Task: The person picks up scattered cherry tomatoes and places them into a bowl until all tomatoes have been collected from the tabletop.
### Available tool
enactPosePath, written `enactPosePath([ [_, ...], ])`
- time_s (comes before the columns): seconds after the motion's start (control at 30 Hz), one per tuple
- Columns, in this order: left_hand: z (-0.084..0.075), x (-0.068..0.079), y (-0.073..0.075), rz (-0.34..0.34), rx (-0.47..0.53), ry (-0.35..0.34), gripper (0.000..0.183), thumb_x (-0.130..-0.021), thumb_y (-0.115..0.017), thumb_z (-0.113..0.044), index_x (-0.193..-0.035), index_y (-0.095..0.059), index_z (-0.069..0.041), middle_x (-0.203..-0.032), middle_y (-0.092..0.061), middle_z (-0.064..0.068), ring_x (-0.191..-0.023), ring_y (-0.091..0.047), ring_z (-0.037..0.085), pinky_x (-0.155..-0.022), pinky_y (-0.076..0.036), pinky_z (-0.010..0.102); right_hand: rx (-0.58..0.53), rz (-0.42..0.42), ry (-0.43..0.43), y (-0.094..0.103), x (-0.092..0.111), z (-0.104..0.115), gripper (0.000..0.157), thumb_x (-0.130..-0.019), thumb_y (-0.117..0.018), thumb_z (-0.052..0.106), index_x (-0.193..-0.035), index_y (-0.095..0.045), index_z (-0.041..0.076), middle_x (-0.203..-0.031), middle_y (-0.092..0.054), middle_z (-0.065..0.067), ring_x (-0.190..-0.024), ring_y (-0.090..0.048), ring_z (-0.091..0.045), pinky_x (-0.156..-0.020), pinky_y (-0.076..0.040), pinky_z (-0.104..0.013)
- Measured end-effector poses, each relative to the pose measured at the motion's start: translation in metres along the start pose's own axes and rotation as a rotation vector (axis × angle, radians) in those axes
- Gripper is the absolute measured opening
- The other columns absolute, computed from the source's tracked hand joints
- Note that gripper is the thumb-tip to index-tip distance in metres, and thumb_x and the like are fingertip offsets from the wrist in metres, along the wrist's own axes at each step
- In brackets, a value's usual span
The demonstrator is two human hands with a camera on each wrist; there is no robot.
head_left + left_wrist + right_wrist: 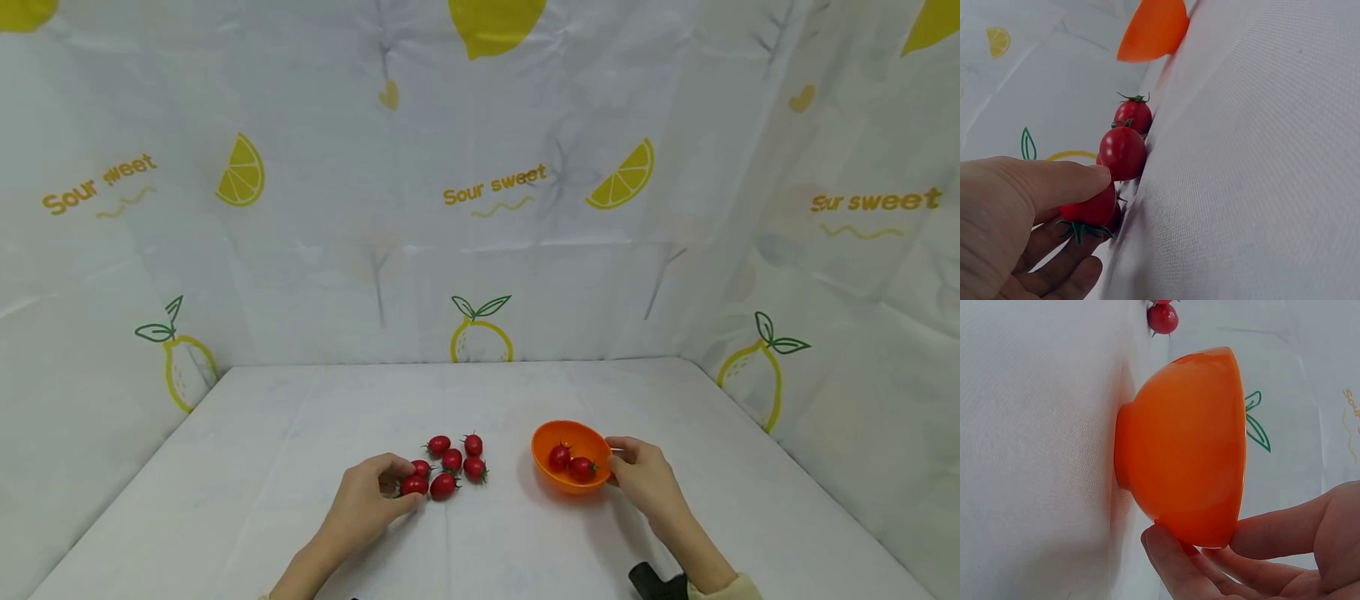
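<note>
My left hand (362, 505) reaches the near left side of a loose group of red cherry tomatoes (452, 459). Its thumb and fingers pinch one cherry tomato (1093, 209), green stalk toward the left wrist camera; another beside it is partly hidden. To the right stands an orange bowl (556, 479), upright, with two cherry tomatoes (582, 468) inside. My right hand (651, 483) grips the bowl's right edge, fingers on its rim and outer wall. In the right wrist view, the bowl's foot (1124, 447) rests on the cloth.
A white cloth (300, 417) covers the table. Behind and at both sides hang white sheets (315, 275) printed with lemons and lettering. A dark object (657, 581) shows by the right sleeve (727, 588).
</note>
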State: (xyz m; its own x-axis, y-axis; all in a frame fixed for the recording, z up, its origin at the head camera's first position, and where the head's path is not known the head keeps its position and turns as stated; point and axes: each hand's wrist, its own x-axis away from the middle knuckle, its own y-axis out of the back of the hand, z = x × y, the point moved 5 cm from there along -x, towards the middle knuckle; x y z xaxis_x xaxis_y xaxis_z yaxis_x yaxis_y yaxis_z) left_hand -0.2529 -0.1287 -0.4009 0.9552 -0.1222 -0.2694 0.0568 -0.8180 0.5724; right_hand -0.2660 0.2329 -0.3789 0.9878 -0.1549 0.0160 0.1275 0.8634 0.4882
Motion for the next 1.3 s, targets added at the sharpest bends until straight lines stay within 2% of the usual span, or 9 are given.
enactPosePath([
  [0.97,-0.011,0.002,0.0,-0.038,0.04,-0.004,0.03,-0.076,-0.086,-0.018,-0.1,-0.069,-0.011,-0.094,-0.066,-0.005,-0.086,-0.063,0.014,-0.08,-0.055,0.034,0.009,-0.008,-0.017,0.0,0.0,0.0,0.038,-0.094,-0.048,0.0,-0.13,-0.05,-0.013,-0.113,-0.061,-0.028,-0.094,-0.065,-0.032,-0.081,-0.056,-0.041],
  [1.3,-0.018,-0.002,-0.002,-0.041,0.046,-0.06,0.03,-0.077,-0.086,-0.018,-0.1,-0.068,-0.01,-0.094,-0.066,-0.005,-0.084,-0.063,0.012,-0.079,-0.056,0.033,-0.002,-0.006,-0.008,-0.001,0.001,0.002,0.037,-0.095,-0.047,-0.001,-0.13,-0.051,-0.013,-0.115,-0.061,-0.03,-0.095,-0.064,-0.033,-0.08,-0.056,-0.04],
])
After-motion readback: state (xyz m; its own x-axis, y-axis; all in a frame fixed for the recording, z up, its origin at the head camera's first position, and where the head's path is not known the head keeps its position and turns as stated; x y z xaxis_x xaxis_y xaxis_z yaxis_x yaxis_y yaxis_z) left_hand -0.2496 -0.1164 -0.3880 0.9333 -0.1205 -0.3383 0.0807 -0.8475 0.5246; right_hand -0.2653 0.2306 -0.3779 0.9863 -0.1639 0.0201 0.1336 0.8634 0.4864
